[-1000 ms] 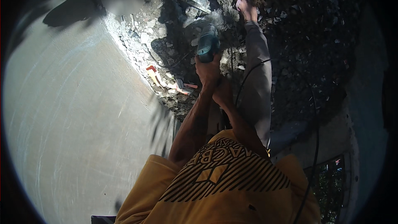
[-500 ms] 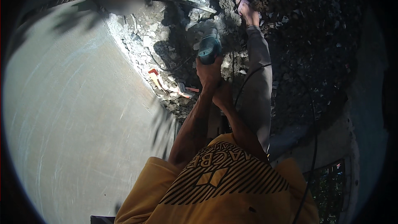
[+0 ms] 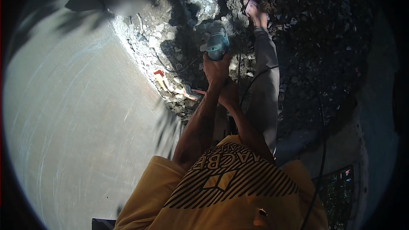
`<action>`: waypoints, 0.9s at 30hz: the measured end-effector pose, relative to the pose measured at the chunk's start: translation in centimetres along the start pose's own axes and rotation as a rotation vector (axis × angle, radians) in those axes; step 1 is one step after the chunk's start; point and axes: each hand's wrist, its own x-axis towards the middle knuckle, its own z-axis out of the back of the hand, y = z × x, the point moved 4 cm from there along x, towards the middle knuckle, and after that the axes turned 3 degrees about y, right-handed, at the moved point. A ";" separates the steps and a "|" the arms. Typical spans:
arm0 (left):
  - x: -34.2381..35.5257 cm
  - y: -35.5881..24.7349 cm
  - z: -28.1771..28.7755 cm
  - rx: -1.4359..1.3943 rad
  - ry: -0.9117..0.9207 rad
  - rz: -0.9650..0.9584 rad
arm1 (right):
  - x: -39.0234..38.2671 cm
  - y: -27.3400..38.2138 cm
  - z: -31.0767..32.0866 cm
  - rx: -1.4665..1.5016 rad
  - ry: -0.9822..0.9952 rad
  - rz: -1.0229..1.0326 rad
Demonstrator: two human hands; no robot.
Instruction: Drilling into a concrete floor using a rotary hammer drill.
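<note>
A teal power tool [image 3: 216, 44] points down into broken grey rubble [image 3: 179, 47] at the foot of a pale wall [image 3: 76, 115]. My left hand [image 3: 216, 69] is shut on the tool's rear grip. My right hand [image 3: 231, 95] sits just behind it, closed on the tool's handle end, mostly in shadow. A black cable [image 3: 251, 83] runs back from the tool past my grey trouser leg [image 3: 265, 81]. My foot in a pink sandal [image 3: 252, 1] rests on the rubble beyond the tool.
A red-handled tool [image 3: 161, 76] and a pale orange-tipped piece [image 3: 189, 93] lie in the debris by the wall's base. Dark gravel [image 3: 315, 51] covers the ground to the right. A concrete slab edge [image 3: 336, 145] lies at lower right.
The tool and both hands have shifted slightly left and down along the rubble; the view has tilted a little. The grip is unchanged.
</note>
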 end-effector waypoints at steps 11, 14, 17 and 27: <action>-0.5 -0.4 -0.5 0.008 -0.011 0.015 | 0.2 -1.1 0.1 -0.113 -0.028 -0.008; -0.7 -0.3 -0.4 0.006 -0.006 0.012 | 0.1 -0.9 0.0 -0.006 -0.056 0.040; -0.3 -0.5 -0.5 0.020 0.001 -0.007 | 0.0 0.2 0.4 0.081 -0.066 0.006; -0.4 -0.1 -1.2 0.060 0.020 -0.036 | 0.1 -0.6 0.2 0.046 -0.075 0.092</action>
